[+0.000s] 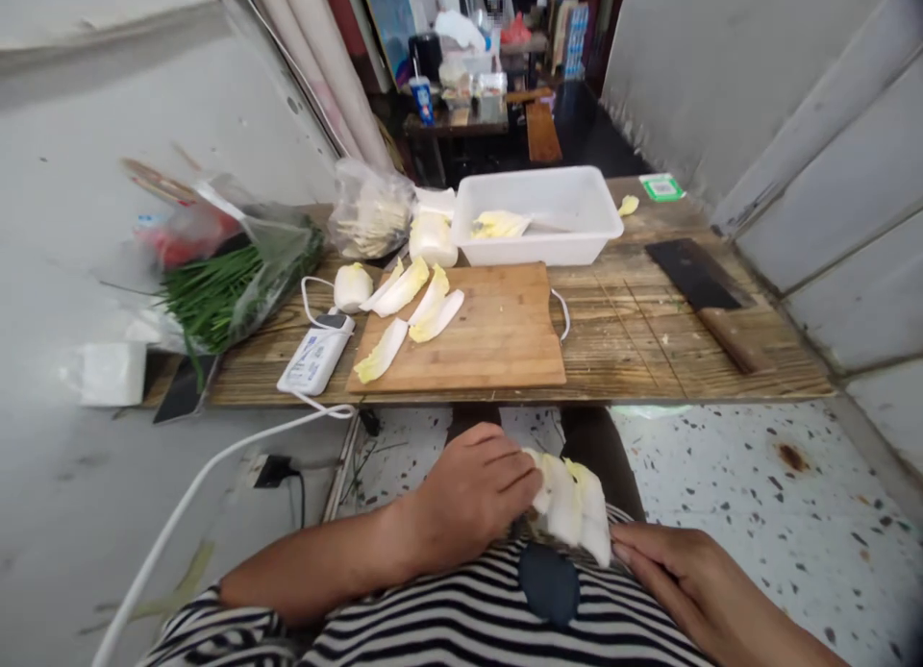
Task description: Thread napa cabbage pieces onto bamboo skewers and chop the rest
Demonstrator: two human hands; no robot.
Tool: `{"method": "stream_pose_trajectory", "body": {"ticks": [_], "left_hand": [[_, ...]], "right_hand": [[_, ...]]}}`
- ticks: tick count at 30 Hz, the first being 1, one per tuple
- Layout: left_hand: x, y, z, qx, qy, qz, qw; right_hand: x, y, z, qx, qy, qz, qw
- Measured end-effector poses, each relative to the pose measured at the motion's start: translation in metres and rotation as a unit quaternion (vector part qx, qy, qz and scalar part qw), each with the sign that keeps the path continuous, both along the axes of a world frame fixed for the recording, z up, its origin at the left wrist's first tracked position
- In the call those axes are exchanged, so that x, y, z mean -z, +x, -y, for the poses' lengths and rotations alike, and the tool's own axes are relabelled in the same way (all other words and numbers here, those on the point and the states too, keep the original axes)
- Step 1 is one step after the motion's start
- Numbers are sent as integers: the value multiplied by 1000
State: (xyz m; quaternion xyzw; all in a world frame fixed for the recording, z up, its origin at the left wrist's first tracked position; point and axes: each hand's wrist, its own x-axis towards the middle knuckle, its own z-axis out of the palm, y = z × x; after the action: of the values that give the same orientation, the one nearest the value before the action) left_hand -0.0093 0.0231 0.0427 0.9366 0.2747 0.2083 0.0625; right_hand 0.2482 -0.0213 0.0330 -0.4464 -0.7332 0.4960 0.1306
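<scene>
Several white and pale-yellow cabbage leaf pieces [566,504] sit in a row between my hands, close in front of my striped shirt. My left hand [480,494] is closed, its fingers curled over the left end of the row. At the right end, my right hand [670,566] pinches what looks like the end of a thin skewer, mostly hidden by the fingers and leaves. Beyond them, several loose cabbage leaves [436,311] lie on the left half of a wooden cutting board [505,331].
A white plastic tub [537,249] with leaves inside stands behind the board. To the right are two thin sticks [635,331] and a cleaver [703,287]. Cabbage chunks [353,287], a power strip [317,353], a bagged pale food [371,210] and green chives [216,292] are on the left.
</scene>
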Motion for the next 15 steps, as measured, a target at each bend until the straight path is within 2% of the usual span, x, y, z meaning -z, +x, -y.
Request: {"method": "stream_pose_trajectory", "body": {"ticks": [2,4,9,15], "left_hand": [[4,-3,11,12,9,-5,1000],[8,-6,19,7,2,5,1000],[14,-12,31,34,-41,44,998],[7,-7,27,29,-16,9,999]], "right_hand": [[3,-4,9,14,-42,-15,999],[5,-6,14,27,-56,-23,998],[7,-8,17,18,-35,-49,998],[6,-9,16,-3,-29,-36,999]]}}
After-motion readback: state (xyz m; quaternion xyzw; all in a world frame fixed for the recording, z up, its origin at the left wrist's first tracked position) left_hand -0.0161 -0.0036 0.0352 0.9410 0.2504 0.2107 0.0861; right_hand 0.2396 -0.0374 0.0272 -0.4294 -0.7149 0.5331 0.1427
